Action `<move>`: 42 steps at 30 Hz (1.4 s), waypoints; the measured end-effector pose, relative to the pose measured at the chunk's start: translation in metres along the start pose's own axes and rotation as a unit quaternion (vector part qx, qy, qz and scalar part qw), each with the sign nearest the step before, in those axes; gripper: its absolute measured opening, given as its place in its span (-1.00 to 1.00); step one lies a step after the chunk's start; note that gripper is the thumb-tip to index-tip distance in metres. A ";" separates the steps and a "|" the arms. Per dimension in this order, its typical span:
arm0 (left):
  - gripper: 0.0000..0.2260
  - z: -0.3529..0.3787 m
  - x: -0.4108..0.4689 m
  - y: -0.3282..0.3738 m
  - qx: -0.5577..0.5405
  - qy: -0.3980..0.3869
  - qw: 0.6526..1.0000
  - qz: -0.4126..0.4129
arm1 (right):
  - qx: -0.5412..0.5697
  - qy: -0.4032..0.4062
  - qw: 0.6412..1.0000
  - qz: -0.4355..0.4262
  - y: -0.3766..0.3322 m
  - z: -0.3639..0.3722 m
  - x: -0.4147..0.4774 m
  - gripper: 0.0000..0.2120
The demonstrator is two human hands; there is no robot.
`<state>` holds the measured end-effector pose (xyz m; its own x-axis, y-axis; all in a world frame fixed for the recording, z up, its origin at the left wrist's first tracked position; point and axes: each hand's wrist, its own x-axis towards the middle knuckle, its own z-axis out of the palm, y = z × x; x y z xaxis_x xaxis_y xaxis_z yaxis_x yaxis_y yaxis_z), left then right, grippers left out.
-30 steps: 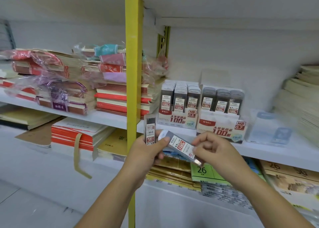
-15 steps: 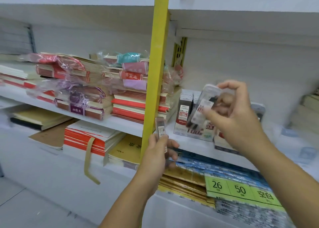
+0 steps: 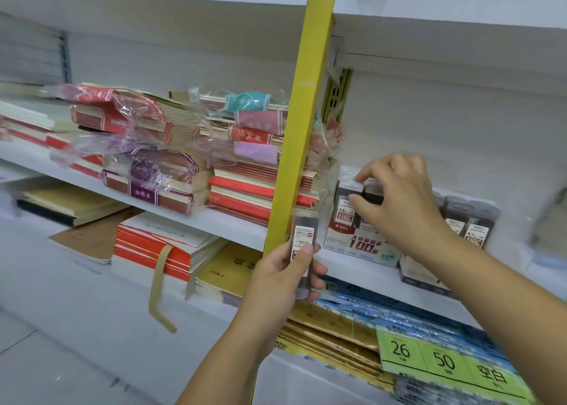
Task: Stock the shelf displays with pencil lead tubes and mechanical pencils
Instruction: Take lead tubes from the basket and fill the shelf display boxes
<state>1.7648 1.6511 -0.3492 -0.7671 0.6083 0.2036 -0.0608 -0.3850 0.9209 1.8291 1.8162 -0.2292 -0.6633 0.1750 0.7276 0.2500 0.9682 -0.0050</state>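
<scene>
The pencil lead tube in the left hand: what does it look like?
The pencil lead tube is a slim, flat case of dark, see-through plastic with a white label printed in red and a barcode; the print is too blurred to read. It stands upright, gripped low by the left hand, thumb pressed across its front, fingers curled behind. It is beside the yellow shelf post.

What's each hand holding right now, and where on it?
Left hand grips a lead tube round its lower half. Right hand pinches a second tube by its top, at the display box.
</scene>
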 end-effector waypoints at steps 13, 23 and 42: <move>-0.82 0.024 -0.022 0.006 0.108 -0.110 0.988 -0.009 | 0.412 -0.064 0.905 0.085 -0.023 -0.017 -0.079 -0.72; -0.60 0.023 -0.025 0.001 -0.042 -0.051 0.996 -0.060 | 0.500 -0.047 0.839 0.210 0.001 -0.014 -0.125 -0.66; -0.88 0.053 -0.007 0.005 0.200 -0.015 0.971 0.133 | 0.412 -0.116 0.896 0.119 0.006 -0.036 -0.110 -0.25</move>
<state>1.8039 1.6812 -0.3285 -0.7023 0.5464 0.4562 0.3945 -0.2347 0.8884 1.9291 1.7963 -0.2851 -0.8132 0.3340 0.4766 -0.1385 0.6843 -0.7159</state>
